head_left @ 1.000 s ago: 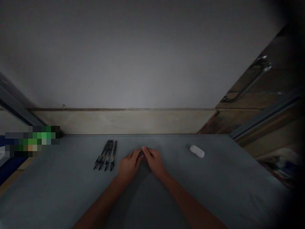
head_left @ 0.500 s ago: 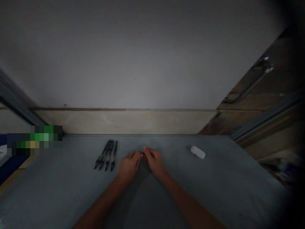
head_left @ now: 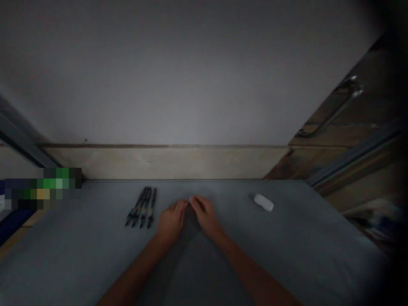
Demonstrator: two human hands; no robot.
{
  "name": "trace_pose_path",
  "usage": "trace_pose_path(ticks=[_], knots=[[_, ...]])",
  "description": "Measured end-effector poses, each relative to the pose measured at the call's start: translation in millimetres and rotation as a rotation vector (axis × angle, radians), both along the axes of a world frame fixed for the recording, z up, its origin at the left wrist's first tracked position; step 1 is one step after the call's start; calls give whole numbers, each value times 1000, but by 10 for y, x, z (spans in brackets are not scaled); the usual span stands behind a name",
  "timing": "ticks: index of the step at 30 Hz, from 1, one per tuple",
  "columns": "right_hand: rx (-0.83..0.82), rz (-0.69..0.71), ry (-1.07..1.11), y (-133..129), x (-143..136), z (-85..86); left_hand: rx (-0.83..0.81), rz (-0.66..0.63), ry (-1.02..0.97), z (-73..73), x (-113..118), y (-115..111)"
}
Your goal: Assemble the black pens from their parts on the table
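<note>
Near the bench's far edge, about midway between its two far corners: both hands, backs up, forearms running in from the near edge. Left hand [head_left: 170, 223] narrow, fingers curled in, thumb and forefinger pinched together at the tip. Right hand [head_left: 205, 214] likewise narrow, thumb laid forward along bent fingers. Fingertips almost meet. A small dark piece [head_left: 188, 203] shows between them, pinched by both hands; mostly covered by fingers, too little visible to tell its shape.

Just beside the left hand, on the side of the bench's far left corner: four dark pens [head_left: 143, 208], lying flat, pale yellowish band on each. Three converge at their far ends; the fourth, nearest the hand, lies slightly apart. Thicker ends toward the near edge.

Well apart from the right hand, toward the far right corner: white rounded object [head_left: 264, 202], flat on the grey bench [head_left: 95, 250], set at a slant. Behind the far edge, pale wall [head_left: 178, 85] above a cream strip [head_left: 175, 163].
</note>
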State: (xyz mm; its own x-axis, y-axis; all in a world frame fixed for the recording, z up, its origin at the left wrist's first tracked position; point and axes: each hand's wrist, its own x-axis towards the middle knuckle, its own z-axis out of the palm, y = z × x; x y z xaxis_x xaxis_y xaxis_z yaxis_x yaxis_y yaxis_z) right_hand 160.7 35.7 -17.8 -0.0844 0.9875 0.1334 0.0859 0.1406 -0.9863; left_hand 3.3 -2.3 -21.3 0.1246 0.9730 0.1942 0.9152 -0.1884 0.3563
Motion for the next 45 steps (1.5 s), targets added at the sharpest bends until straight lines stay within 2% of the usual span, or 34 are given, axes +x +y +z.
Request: trace_pose_path(ticks=[5, 9, 12, 19, 25, 31, 36, 42, 45], knots=[[-13, 14, -11, 24, 23, -10, -53, -36, -106, 72, 0, -9], [-22, 19, -20, 17, 17, -25, -83, -31, -7, 92, 2, 10], [-12, 17, -24, 0, -1, -1, -76, -9, 38, 83, 5, 10], [2, 22, -63, 1, 8, 30, 21, -83, -101, 27, 16, -43], [-41, 26, -72, -19, 3, 36, -6, -148, -4, 32, 13, -17], [-45, 34, -9, -51, -16, 118, -59, -76, 23, 81, 22, -6], [-44, 32, -48, -26, 9, 101, -75, -49, 49, 113, 36, -12], [-73, 32, -48, -38, 1, 90, -65, -101, 3, 101, 37, -16], [-78, 11, 8, -63, -7, 119, -72, -89, -9, 97, 31, -17]])
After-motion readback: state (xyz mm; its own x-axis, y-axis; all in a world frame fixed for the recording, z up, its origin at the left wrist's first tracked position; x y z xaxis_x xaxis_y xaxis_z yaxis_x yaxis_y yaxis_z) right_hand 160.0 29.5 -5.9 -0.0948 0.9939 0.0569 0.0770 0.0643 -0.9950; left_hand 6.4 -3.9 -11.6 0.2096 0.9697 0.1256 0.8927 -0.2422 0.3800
